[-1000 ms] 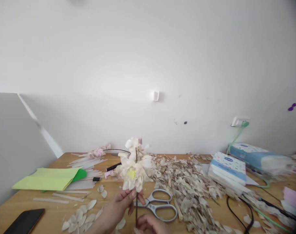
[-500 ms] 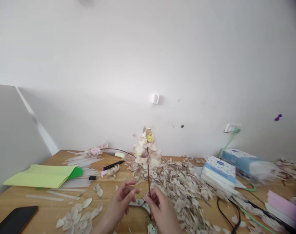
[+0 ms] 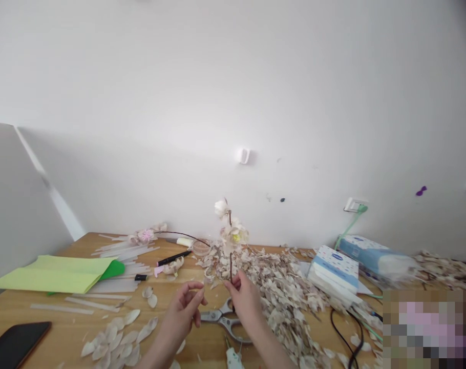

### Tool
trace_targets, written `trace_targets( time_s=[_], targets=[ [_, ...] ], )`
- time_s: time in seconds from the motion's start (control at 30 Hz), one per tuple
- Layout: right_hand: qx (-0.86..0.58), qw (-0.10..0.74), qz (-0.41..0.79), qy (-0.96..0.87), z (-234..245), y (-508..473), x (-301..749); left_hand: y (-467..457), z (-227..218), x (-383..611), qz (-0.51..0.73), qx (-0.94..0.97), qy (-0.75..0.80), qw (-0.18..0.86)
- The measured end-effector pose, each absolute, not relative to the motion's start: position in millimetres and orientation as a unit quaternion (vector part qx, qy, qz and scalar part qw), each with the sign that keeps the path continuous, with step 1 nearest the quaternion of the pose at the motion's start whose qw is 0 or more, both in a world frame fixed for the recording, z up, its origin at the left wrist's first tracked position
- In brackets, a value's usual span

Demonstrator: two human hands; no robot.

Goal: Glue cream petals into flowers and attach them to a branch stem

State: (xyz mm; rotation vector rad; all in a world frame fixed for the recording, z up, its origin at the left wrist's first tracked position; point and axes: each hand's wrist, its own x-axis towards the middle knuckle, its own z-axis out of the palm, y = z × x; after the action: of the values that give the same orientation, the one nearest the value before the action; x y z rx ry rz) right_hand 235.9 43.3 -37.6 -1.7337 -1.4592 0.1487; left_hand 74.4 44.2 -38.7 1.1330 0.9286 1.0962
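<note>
My right hand [image 3: 244,297] pinches the brown stem [image 3: 230,269] of a handmade flower branch and holds it upright. On the branch sit a pale open blossom [image 3: 234,237] with a yellow centre and a white blossom [image 3: 220,208] at the tip. To its left, my left hand [image 3: 186,306] hovers with loosely curled fingers, and nothing shows between them. Below the hands lie grey-handled scissors [image 3: 219,316]. A white glue gun [image 3: 233,356] points up from the front edge of the view. Loose pale petals [image 3: 115,343] lie left of my left hand.
Dried petals [image 3: 282,287] are heaped at right, beside tissue packs [image 3: 335,271] and a dark cable [image 3: 348,338]. At left are yellow-green paper [image 3: 56,274], translucent glue sticks [image 3: 125,253], a black marker [image 3: 174,258] and a phone [image 3: 20,343]. Another flower stem [image 3: 183,234] lies behind.
The flower branch has turned, so its tip blossom now faces left, and my right hand has risen along with it. More of the scissors shows. The view has shifted slightly.
</note>
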Motion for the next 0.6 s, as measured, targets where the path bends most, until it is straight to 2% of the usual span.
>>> trace_targets(
  time_s=[0.23,0.6],
  targets=[
    [-0.699,0.392,0.008,-0.598,-39,49,228,36,-49,83,0.443,0.518,0.431,0.592],
    [-0.702,0.317,-0.072,-0.634,-54,45,239,31,-41,80,0.444,0.547,0.468,0.534]
  ],
)
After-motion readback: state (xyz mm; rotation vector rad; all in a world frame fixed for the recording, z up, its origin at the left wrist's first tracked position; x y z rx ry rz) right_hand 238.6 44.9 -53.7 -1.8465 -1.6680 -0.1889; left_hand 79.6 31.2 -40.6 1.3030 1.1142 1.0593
